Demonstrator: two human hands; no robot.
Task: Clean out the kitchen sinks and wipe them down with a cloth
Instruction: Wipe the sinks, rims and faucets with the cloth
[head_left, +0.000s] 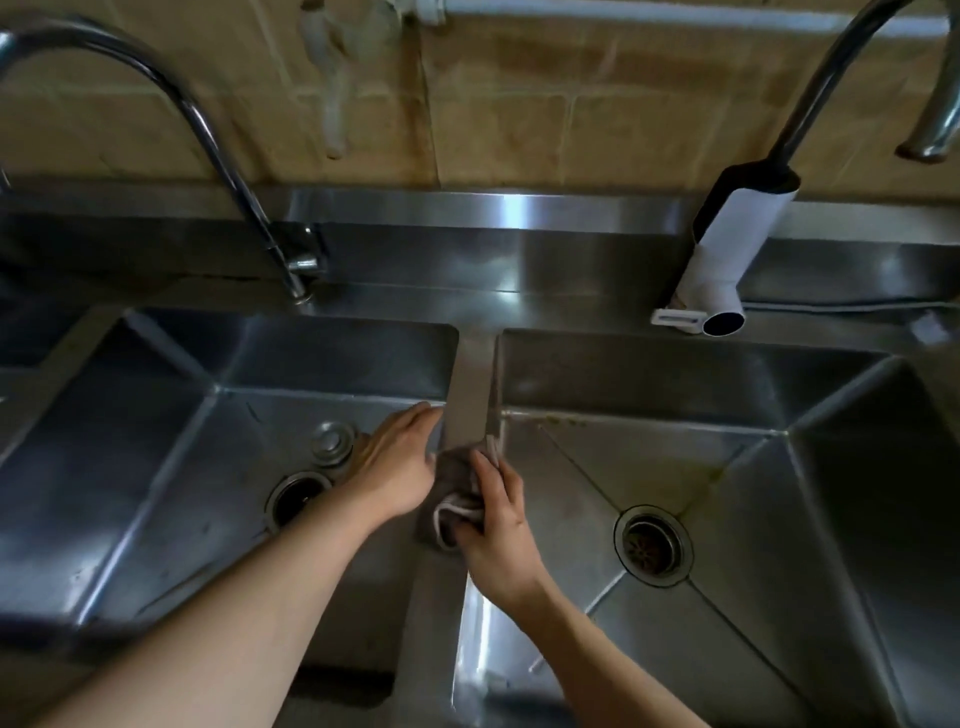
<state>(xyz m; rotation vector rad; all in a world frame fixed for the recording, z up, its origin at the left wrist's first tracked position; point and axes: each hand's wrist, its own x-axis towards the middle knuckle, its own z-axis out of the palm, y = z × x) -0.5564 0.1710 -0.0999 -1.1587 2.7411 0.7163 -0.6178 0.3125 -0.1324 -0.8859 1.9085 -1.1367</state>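
Head view, looking down on twin steel basins.

Left sink: drain hole near centre, uncovered; round strainer plug lying on basin floor just behind drain hole.

Right sink: drain with strainer seated in it; brownish grime along back edge of floor and down crease toward drain.

Divider: narrow steel strip between sinks, running front to back.

Cloth: grey-brown, bunched, light hem showing; lying on divider, roughly at mid-length, between both hands.

Left hand: inside left sink, fingers straight and together, flat against divider wall, fingertips pointing toward back; holding nothing; just beside cloth, contact with cloth not clear.

Right hand: over right edge of divider, fingers curled round cloth, pressing it onto divider top; forearm crossing front of right sink.

Left tap: curved chrome gooseneck, base on back ledge behind left sink.

Right tap: white cylindrical body with black top, short dark-mouthed outlet, base on ledge behind right sink; dark neck rising toward upper right.

Third spout: chrome, upper right corner, partly cut off.

Wall: tan tiles, stained; white pipe fitting hanging at upper centre.
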